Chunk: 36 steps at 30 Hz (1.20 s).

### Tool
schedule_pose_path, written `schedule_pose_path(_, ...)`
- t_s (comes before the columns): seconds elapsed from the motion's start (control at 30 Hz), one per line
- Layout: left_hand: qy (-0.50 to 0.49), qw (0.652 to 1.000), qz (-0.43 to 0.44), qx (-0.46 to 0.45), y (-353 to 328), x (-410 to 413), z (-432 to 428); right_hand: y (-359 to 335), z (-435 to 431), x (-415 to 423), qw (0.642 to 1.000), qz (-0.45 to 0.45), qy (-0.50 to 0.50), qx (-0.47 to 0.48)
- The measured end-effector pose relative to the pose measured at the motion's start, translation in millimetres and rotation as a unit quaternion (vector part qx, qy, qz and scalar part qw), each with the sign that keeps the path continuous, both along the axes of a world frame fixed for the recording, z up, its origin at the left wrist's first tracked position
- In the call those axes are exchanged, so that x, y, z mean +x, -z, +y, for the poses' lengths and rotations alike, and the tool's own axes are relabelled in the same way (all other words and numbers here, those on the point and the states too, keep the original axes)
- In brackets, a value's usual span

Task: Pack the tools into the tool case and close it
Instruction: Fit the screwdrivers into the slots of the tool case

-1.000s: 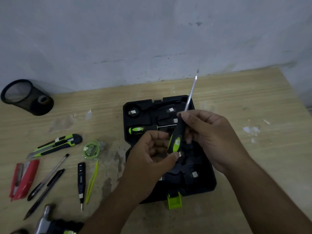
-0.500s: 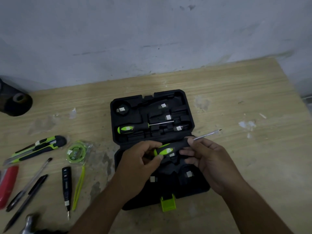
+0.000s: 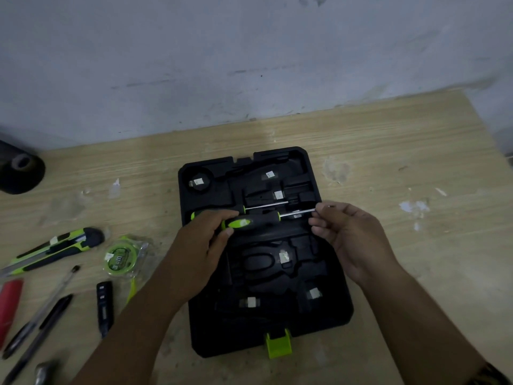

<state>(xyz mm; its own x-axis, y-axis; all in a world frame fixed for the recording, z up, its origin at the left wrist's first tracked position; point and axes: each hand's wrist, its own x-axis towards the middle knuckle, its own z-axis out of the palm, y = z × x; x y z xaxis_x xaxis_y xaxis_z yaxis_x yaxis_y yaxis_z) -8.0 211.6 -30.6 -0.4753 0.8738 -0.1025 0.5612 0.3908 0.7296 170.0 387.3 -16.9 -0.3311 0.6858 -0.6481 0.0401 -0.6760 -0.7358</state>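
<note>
Screwdriver (image 3: 251, 222) lies level across the open case (image 3: 327, 315), long axis running left to right, handle to my left and tip to my right, just over the far half's trays. My left hand (image 3: 200, 251) is clenched round the green-and-black handle; my right hand (image 3: 352, 234) pinches the bare shaft near its tip between the fingers (image 3: 315, 230). A second screwdriver (image 3: 241, 209) sits in its slot just behind, parallel, pointing the same way. The case lies flat on a pale wood-grain desk (image 3: 416, 168), green latch (image 3: 278, 344) at the near edge. Off to my left on the desk I see a utility knife (image 3: 55, 248), a green tape roll (image 3: 122, 257), pens (image 3: 41, 315), a small black tester (image 3: 105, 307) and something red (image 3: 9, 307) at the edge. Behind the desk stands a scuffed grey wall (image 3: 249, 51).
</note>
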Motion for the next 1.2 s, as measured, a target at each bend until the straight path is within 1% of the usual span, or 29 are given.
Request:
schedule_pose_path(0.1, -0.016, 1.000, 0.003, -0.002, 1.7, -3.1, -0.5, 0.2, -0.7, -5.0, 1.000, -0.008, -0.005, 0.000)
schedule_pose_path(0.2, -0.024, 1.000, 0.005, 0.000, -0.6, -2.2, -3.2, -0.8, -1.6, -8.6, 1.000, 0.015, 0.003, -0.011)
schedule_pose_path(0.27, -0.029, 1.000, -0.009, -0.001, -4.5, 1.7, -3.8, -2.8, -1.7, -12.7, 0.999, 0.032, -0.011, -0.011)
schedule_pose_path(0.37, -0.061, 0.994, -0.089, 0.006, -12.8, 15.4, -1.0, -9.1, -6.5, -23.8, 0.998, 0.035, -0.059, 0.008)
schedule_pose_path(0.47, -0.100, 0.979, -0.178, 0.007, -18.2, 33.4, 5.1, -15.9, -15.1, -34.5, 0.992, 0.008, -0.111, 0.059)
schedule_pose_path(0.57, -0.139, 0.953, -0.268, -0.007, -21.9, 51.0, 10.4, -23.8, -20.1, -39.0, 0.983, -0.003, -0.156, 0.094)
schedule_pose_path(0.67, -0.191, 0.918, -0.347, 0.000, -28.0, 67.6, 14.4, -31.3, -25.8, -37.8, 0.964, -0.018, -0.240, 0.111)
schedule_pose_path(0.73, -0.210, 0.901, -0.379, 0.007, -32.3, 73.6, 17.3, -33.0, -28.5, -35.4, 0.950, -0.031, -0.289, 0.117)
schedule_pose_path(0.8, -0.201, 0.891, -0.407, 0.015, -33.4, 73.6, 17.3, -32.0, -26.5, -34.0, 0.938, -0.038, -0.321, 0.126)
schedule_pose_path(0.87, -0.175, 0.887, -0.426, 0.015, -37.2, 69.5, 15.4, -32.2, -21.9, -34.7, 0.931, -0.042, -0.334, 0.138)
schedule_pose_path(0.93, -0.153, 0.892, -0.425, 0.015, -40.5, 62.8, 12.3, -32.6, -16.2, -35.1, 0.933, -0.033, -0.333, 0.133)
schedule_pose_path(0.97, -0.149, 0.905, -0.397, 0.014, -42.3, 58.9, 11.3, -32.7, -13.7, -35.2, 0.932, -0.030, -0.337, 0.129)
schedule_pose_path(1.0, -0.154, 0.928, -0.339, 0.015, -43.3, 53.7, 9.6, -31.9, -11.3, -35.3, 0.929, -0.030, -0.346, 0.130)
schedule_pose_path(1.03, -0.162, 0.953, -0.257, 0.024, -44.4, 47.1, 8.1, -31.3, -9.5, -35.2, 0.922, -0.033, -0.360, 0.135)
schedule_pose_path(1.07, -0.163, 0.975, -0.148, 0.041, -45.4, 39.4, 6.4, -31.3, -8.4, -34.6, 0.914, -0.040, -0.379, 0.142)
schedule_pose_path(1.1, -0.139, 0.989, -0.019, 0.054, -47.2, 31.0, 5.4, -31.9, -7.5, -33.6, 0.904, -0.046, -0.399, 0.150)
schedule_pose_path(1.13, -0.092, 0.988, 0.110, 0.053, -46.8, 23.4, 4.6, -33.2, -7.0, -32.1, 0.894, -0.049, -0.418, 0.154)
schedule_pose_path(1.17, -0.044, 0.975, 0.214, 0.046, -46.1, 16.9, 3.7, -35.6, -7.2, -30.4, 0.884, -0.047, -0.439, 0.155)
schedule_pose_path(1.2, -0.008, 0.958, 0.283, 0.033, -45.1, 11.0, 2.8, -38.8, -7.7, -28.4, 0.873, -0.043, -0.460, 0.157)
